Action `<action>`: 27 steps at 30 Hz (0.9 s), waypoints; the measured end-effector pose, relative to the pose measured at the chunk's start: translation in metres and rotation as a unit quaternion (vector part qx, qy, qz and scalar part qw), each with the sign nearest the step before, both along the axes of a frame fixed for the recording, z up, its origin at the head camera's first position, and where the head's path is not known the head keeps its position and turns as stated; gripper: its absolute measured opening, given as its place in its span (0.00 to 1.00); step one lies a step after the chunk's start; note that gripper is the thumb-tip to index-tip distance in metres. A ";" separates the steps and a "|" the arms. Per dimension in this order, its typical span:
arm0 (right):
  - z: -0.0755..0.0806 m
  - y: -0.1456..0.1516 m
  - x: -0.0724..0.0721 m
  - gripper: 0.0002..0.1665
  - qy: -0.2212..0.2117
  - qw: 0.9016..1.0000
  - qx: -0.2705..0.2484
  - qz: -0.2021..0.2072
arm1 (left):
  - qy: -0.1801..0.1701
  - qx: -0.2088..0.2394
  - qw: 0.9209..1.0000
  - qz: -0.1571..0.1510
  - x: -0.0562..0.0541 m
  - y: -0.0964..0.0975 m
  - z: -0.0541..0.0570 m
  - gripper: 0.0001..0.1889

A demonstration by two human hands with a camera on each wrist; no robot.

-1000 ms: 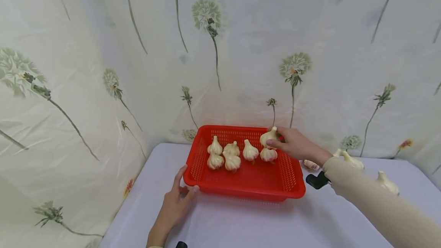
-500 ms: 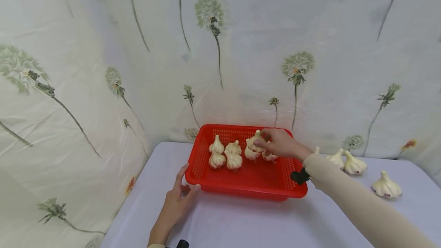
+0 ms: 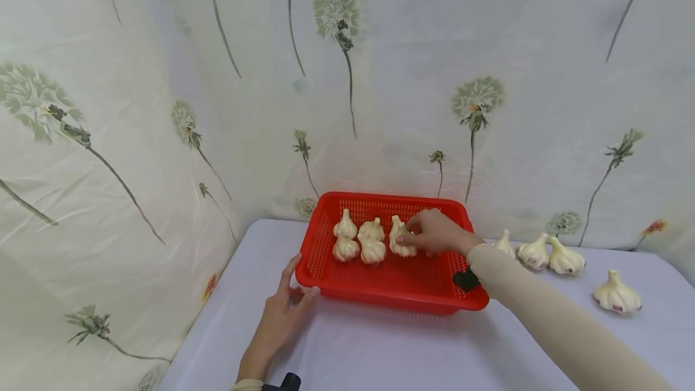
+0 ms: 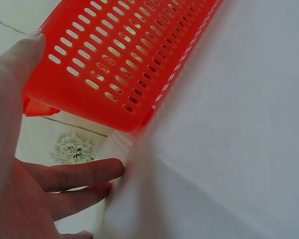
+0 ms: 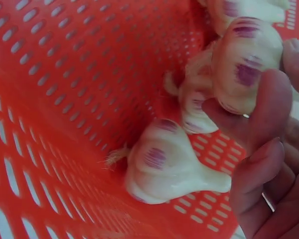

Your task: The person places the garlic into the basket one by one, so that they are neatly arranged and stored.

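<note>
My right hand (image 3: 434, 231) is over the red plastic basket (image 3: 380, 295), pinching a garlic bulb (image 5: 229, 74) between thumb and fingertips. That bulb has purple streaks and overlaps another garlic bulb (image 5: 192, 102) in the right wrist view. Lower in that view, a third garlic bulb (image 5: 162, 162) lies on its side against the mesh. Several bulbs stand in pairs in the basket's left half, among them a garlic bulb (image 3: 345, 248). At the basket's near left corner, my left hand (image 3: 279, 318) touches the rim with thumb and index finger; its other fingers stretch out straight.
Right of the basket, several loose bulbs lie on the white-covered table (image 3: 380, 355), including a garlic bulb (image 3: 566, 256) and a nearer garlic bulb (image 3: 616, 293). A dandelion-patterned curtain (image 3: 391, 77) rises behind the table and along its left side.
My right hand has moved left and down into the basket with the garlic bulb, from the back right to beside the third column. My left hand stays at the basket's corner.
</note>
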State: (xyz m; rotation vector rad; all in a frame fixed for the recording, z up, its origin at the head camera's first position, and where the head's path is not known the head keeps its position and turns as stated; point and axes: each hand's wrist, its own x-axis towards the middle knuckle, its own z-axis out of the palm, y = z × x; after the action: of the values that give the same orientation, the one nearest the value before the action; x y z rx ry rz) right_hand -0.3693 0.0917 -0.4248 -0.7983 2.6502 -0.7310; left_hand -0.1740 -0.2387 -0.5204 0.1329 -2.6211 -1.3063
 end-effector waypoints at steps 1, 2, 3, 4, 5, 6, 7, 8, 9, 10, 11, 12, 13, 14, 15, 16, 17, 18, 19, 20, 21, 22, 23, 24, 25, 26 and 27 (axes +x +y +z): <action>-0.001 0.000 0.000 0.23 0.008 1.000 0.005 0.007 | 0.001 0.002 1.000 -0.001 0.000 0.000 0.000 0.41; -0.003 -0.001 -0.001 0.22 0.019 1.000 0.012 0.017 | 0.003 0.003 1.000 -0.002 -0.001 0.000 0.000 0.40; -0.004 -0.001 -0.001 0.21 0.030 0.999 0.021 0.027 | 0.003 0.004 1.000 -0.002 -0.001 0.000 0.001 0.40; -0.005 -0.001 0.000 0.20 0.040 0.998 0.031 0.036 | 0.003 0.006 1.000 -0.003 0.000 0.000 0.001 0.40; -0.006 -0.002 0.000 0.20 0.047 0.997 0.040 0.042 | 0.002 0.007 1.000 -0.003 0.000 0.000 0.002 0.40; -0.007 -0.003 0.000 0.20 0.055 0.996 0.049 0.048 | 0.000 0.007 1.000 -0.003 0.000 0.000 0.002 0.41; -0.007 -0.003 0.001 0.20 0.061 0.995 0.058 0.051 | -0.001 0.007 1.000 -0.004 0.000 0.000 0.002 0.41; -0.008 -0.004 0.001 0.20 0.067 0.994 0.067 0.052 | -0.002 0.007 1.000 -0.003 0.000 0.000 0.002 0.41; -0.008 -0.004 0.002 0.20 0.069 0.994 0.074 0.051 | -0.004 0.008 1.000 -0.003 0.001 0.000 0.002 0.41; -0.009 -0.005 0.002 0.19 0.069 0.993 0.080 0.049 | -0.004 0.008 1.000 -0.003 0.001 0.000 0.002 0.41; -0.010 -0.005 0.002 0.19 0.070 0.993 0.084 0.046 | -0.005 0.008 1.000 -0.003 0.001 0.000 0.002 0.41; -0.011 -0.005 0.002 0.18 0.074 0.992 0.088 0.048 | -0.005 0.009 1.000 -0.003 0.001 0.000 0.001 0.41; -0.012 -0.006 0.003 0.17 0.077 0.992 0.092 0.050 | -0.005 0.010 1.000 -0.003 0.001 0.000 0.001 0.40; -0.013 -0.006 0.003 0.17 0.078 0.991 0.094 0.050 | -0.007 0.011 1.000 -0.003 0.001 0.000 0.000 0.40; -0.013 -0.006 0.004 0.16 0.080 0.991 0.096 0.051 | -0.008 0.013 1.000 -0.003 0.001 0.000 0.000 0.40; -0.013 -0.007 0.004 0.16 0.080 0.991 0.095 0.052 | -0.008 0.013 1.000 -0.003 0.001 0.000 0.000 0.40; -0.013 -0.007 0.005 0.16 0.081 0.991 0.095 0.052 | -0.009 0.014 1.000 -0.003 0.001 0.000 0.000 0.41; -0.013 -0.007 0.005 0.16 0.083 0.991 0.095 0.053 | -0.009 0.014 1.000 -0.003 0.002 0.000 0.000 0.41; -0.012 -0.007 0.005 0.16 0.081 0.991 0.095 0.051 | -0.009 0.013 1.000 -0.003 0.002 0.000 0.000 0.41; -0.012 -0.007 0.005 0.16 0.080 0.991 0.095 0.048 | -0.009 0.013 1.000 -0.003 0.002 0.000 0.000 0.41; -0.011 -0.007 0.006 0.16 0.081 0.991 0.095 0.048 | -0.008 0.013 1.000 -0.003 0.002 0.000 0.000 0.41; -0.010 -0.007 0.005 0.16 0.080 0.991 0.096 0.047 | -0.007 0.012 1.000 -0.003 0.002 0.000 0.000 0.41; -0.009 -0.007 0.005 0.16 0.078 0.991 0.097 0.046 | -0.006 0.012 1.000 -0.003 0.002 0.000 0.000 0.41; -0.009 -0.007 0.005 0.15 0.075 0.991 0.099 0.045 | -0.006 0.011 1.000 -0.003 0.001 0.000 0.000 0.41; -0.008 -0.007 0.005 0.15 0.071 0.991 0.101 0.043 | -0.006 0.012 1.000 -0.003 0.001 0.000 0.001 0.41; -0.008 -0.007 0.005 0.15 0.067 0.992 0.102 0.041 | -0.006 0.012 1.000 -0.003 0.001 0.000 0.001 0.41; -0.008 -0.007 0.005 0.15 0.063 0.992 0.103 0.038 | -0.005 0.012 1.000 -0.003 0.001 0.000 0.001 0.41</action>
State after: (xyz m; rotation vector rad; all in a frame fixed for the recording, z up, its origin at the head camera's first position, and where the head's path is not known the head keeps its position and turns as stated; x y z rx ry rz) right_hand -0.3644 0.0851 -0.4329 -0.9062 2.7314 -0.3909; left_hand -0.1728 -0.2390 -0.5193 0.1359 -2.6159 -1.3439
